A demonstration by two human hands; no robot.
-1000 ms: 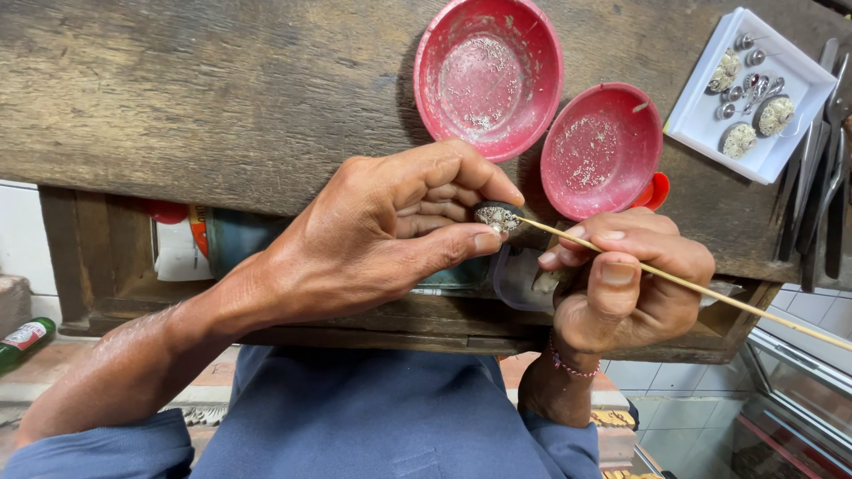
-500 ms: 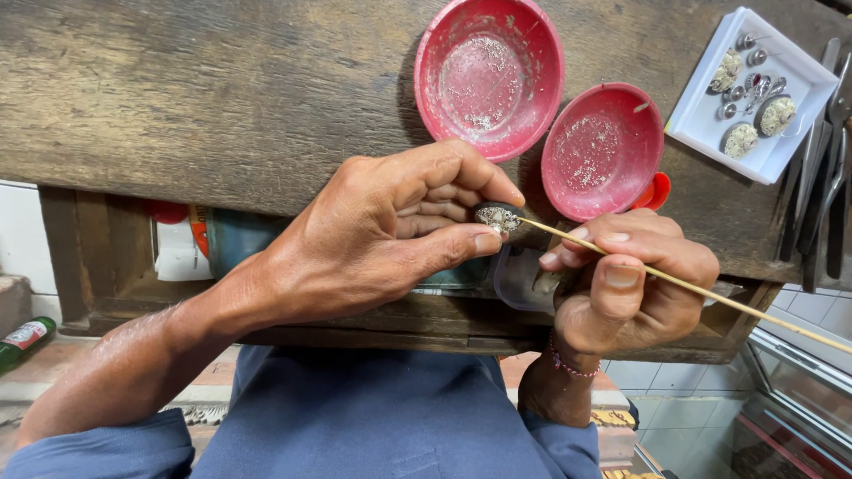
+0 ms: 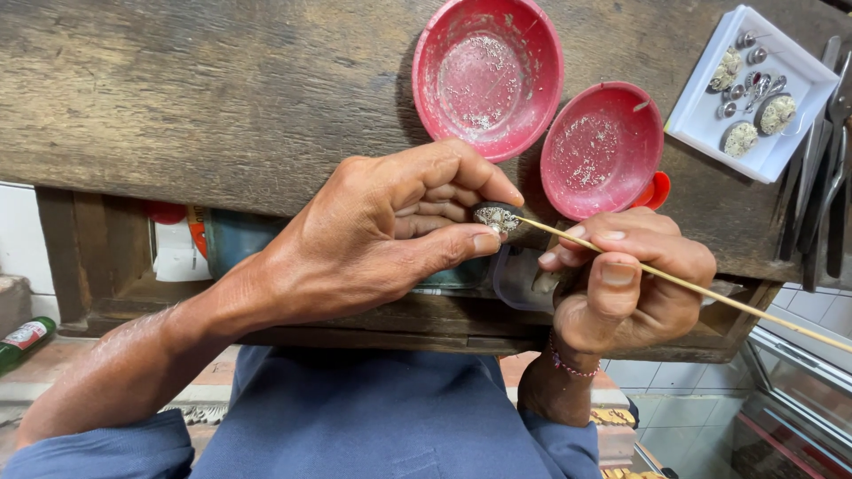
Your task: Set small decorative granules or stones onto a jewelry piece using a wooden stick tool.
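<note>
The left hand point(image 3: 382, 231) is pinching a small oval piece point(image 3: 497, 216) between thumb and forefinger, closed tightly on it, just off the near edge of the wooden counter point(image 3: 177, 89). The right hand point(image 3: 626, 284) is gripping a thin stick point(image 3: 692, 286), fingers curled narrow around it; the stick's long axis is running from 4 o'clock up to 10 o'clock, its tip touching the piece. The piece is lying at 10 o'clock from the right hand, right at the left fingertips. At 12 o'clock, two red dishes point(image 3: 488, 71) are sitting side by side. At 2 o'clock, a white square tray point(image 3: 701, 124) is holding small round pieces. At 8 o'clock, a green bottle point(image 3: 22, 341) with a red label is lying low beside the wall.
</note>
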